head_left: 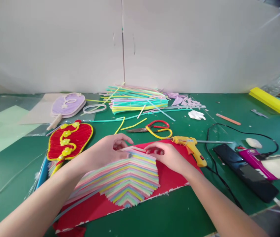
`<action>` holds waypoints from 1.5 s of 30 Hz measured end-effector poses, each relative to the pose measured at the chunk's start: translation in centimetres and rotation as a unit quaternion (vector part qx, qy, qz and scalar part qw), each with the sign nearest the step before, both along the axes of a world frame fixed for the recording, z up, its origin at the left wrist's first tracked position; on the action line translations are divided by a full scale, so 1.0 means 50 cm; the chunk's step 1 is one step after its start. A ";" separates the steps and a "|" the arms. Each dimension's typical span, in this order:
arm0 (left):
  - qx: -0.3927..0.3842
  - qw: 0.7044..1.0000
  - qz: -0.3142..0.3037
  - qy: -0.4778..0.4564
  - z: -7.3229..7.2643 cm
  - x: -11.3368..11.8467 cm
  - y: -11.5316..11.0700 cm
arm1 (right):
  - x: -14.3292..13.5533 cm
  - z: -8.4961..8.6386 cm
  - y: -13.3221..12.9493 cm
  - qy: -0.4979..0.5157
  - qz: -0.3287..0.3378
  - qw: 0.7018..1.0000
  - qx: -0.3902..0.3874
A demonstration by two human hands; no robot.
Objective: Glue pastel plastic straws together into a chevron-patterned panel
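Currently: One Striped Panel, Two Hands at Its Upper Edge

Item 1, striped panel (130, 179). Pastel fuzzy strips, set in a chevron, are lying on a red sheet (173, 176) on the table (167, 212); longer ends are trailing off to the left. Handling, by judgement: you are probably dealing with something light, soft on the surface and bendable, its nap resisting slipping. The joins are likely being the fragile part; what is fixing them is not showing. For a hold, you are best taking single strips near their ends with your fingertips, and the bare red margin for turning the whole. Squeezing the middle is risking flattened rows.

Item 2, pale strip (137, 149). It is lying along the panel's top edge, spanning the space between your hands.

Item 3, left hand (104, 153). You are curling its fingers loosely, a gap showing behind the tips; its tips are meeting the pale strip. Whether they are pinching, you cannot tell.

Item 4, right hand (168, 156). You are bending its fingers inward, tips at the strip's right end; pinching or merely pressing, you cannot tell.

Item 5, yellow glue gun (188, 146). It is lying just beyond the right hand.
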State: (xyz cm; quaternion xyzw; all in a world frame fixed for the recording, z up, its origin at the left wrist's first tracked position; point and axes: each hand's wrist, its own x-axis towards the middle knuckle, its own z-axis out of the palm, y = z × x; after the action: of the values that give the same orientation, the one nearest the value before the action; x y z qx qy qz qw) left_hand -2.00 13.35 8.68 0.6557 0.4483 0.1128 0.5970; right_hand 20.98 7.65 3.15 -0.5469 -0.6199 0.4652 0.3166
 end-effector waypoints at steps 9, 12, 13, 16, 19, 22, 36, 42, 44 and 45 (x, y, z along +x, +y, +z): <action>0.001 1.000 -0.002 -0.002 -0.017 -0.002 0.007 | 0.002 -0.012 0.001 -0.072 -0.021 0.997 0.037; 0.010 1.000 -0.005 -0.002 -0.016 -0.006 0.007 | 0.001 -0.005 0.000 -0.028 -0.020 0.999 0.010; 0.012 1.000 -0.006 -0.001 -0.015 -0.007 0.008 | 0.001 -0.004 -0.001 -0.005 -0.018 1.000 0.003; 0.014 1.000 -0.008 0.004 -0.008 -0.006 0.007 | -0.002 -0.011 -0.005 0.014 -0.013 1.000 0.002; 0.013 1.000 -0.007 0.006 -0.002 -0.003 0.005 | -0.006 -0.017 -0.009 -0.043 -0.015 0.999 0.031; 0.022 1.000 -0.008 0.010 -0.005 -0.001 0.003 | -0.008 -0.013 -0.010 -0.058 -0.022 0.996 0.056; 0.304 0.940 -0.013 0.154 -0.069 -0.004 0.001 | 0.005 -0.010 -0.008 -0.082 -0.083 0.991 0.066; 0.415 0.886 -0.002 0.207 -0.089 0.000 -0.043 | -0.003 -0.016 -0.007 -0.120 -0.092 0.982 0.113; 0.428 0.876 -0.006 0.220 -0.096 0.002 -0.055 | -0.004 -0.017 -0.008 -0.123 -0.084 0.980 0.128; 0.431 0.874 -0.007 0.225 -0.099 0.003 -0.060 | -0.004 -0.017 -0.008 -0.125 -0.081 0.980 0.133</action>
State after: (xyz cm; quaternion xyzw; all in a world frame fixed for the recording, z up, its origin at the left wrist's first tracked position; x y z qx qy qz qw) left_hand -1.85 10.37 3.74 0.8586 0.4730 0.1401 0.1392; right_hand 20.78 7.24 2.28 -0.6021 -0.6646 0.2795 0.3430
